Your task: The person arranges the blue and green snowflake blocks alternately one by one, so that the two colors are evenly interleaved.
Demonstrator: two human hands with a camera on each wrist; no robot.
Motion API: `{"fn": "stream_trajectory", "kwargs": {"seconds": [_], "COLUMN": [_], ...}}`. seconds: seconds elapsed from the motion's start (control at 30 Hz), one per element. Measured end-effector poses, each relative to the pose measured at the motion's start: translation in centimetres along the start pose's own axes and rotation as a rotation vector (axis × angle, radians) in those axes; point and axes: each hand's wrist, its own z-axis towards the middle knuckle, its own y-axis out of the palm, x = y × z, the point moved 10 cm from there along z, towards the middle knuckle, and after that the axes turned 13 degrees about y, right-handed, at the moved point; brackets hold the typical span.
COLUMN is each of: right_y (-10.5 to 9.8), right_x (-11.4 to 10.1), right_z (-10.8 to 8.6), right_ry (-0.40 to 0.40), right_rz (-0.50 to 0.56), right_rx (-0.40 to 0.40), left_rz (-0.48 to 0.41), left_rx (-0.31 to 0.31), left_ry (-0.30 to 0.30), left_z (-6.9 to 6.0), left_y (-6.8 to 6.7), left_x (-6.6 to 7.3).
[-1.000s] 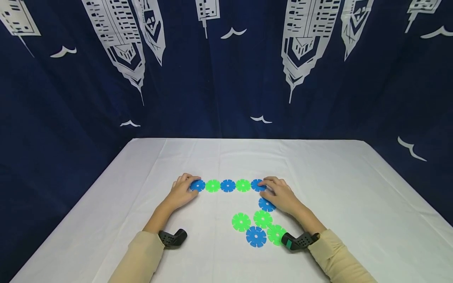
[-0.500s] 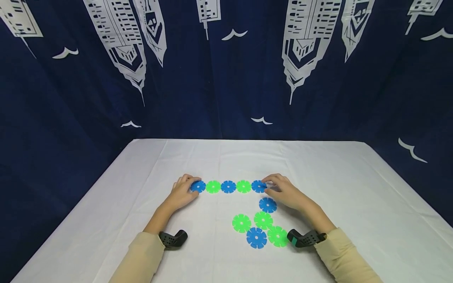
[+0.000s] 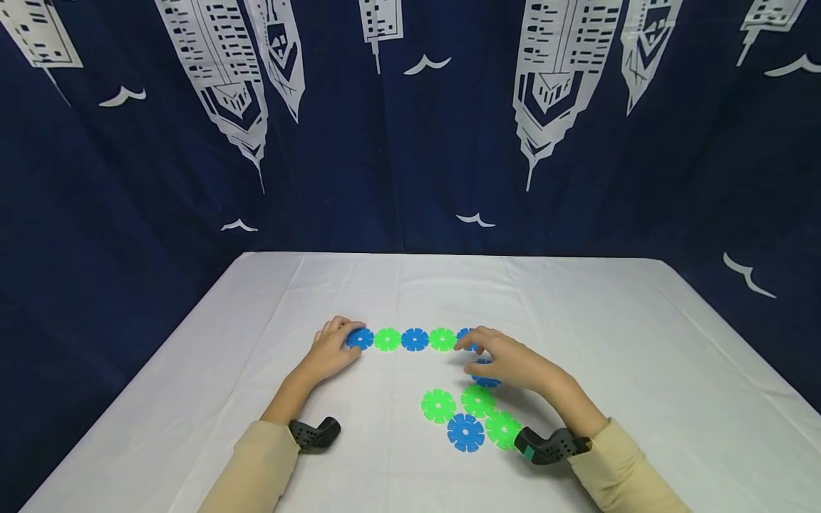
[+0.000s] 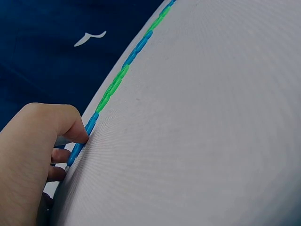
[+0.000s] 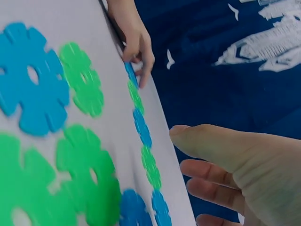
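Blue and green notched plastic building discs lie in an alternating row across the white table. At its left end, my left hand [image 3: 332, 349] pinches the blue disc [image 3: 361, 339] between thumb and fingers; the left wrist view shows the thumb [image 4: 81, 133] against its near edge. My right hand [image 3: 509, 360] hovers over the row's right end, fingers apart and holding nothing. It partly covers the end blue disc [image 3: 465, 333] and a loose blue disc [image 3: 487, 382]. Between the ends lie a green disc [image 3: 388, 340], a blue disc [image 3: 415, 340] and another green disc [image 3: 442, 339].
Nearer the body lie loose discs: a green disc [image 3: 439, 406], a second green disc [image 3: 477, 401], a blue disc [image 3: 465, 432] and a green disc [image 3: 503, 429] beside the right wrist's black strap. A dark blue printed curtain [image 3: 398, 157] hangs behind the white table [image 3: 577, 299].
My right hand has let go of the row's right-end blue disc, drawn back to the right, then come back left and nearer above the loose blue disc. The left hand has stayed in place.
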Motion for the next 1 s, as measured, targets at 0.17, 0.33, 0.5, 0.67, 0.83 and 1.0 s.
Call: {"fn": "stream_trajectory", "kwargs": {"seconds": [0.17,0.33,0.5,0.67,0.83,1.0], "right_y": [1.4,3.4,4.9,5.8,6.0,6.1], "right_x": [-2.1,-3.2,-3.6,-3.8,-3.6,-3.3], "right_z": [-0.7,-1.3,-1.6,-1.6,-1.3,-1.2], "right_ry": [-0.063,-0.076,-0.079,-0.102,-0.088,-0.038], "right_rz": [-0.067,-0.053,-0.081,-0.111,-0.123,-0.09], "right_rx": [-0.042,-0.142,-0.192,-0.201,-0.18,-0.176], "left_rz": [0.002,0.001,0.001,0.0,-0.001,0.007], "left_rx": [0.0,0.003,0.004,0.004,-0.005,-0.011], "left_ry": [0.001,0.012,0.015,0.005,0.002,0.004], "left_z": [0.0,0.0,0.0,0.1,0.1,0.1], "left_y": [0.1,0.0,0.0,-0.1,-0.1,0.0], "left_x": [-0.1,0.0,0.0,0.0,0.1,0.0]}}
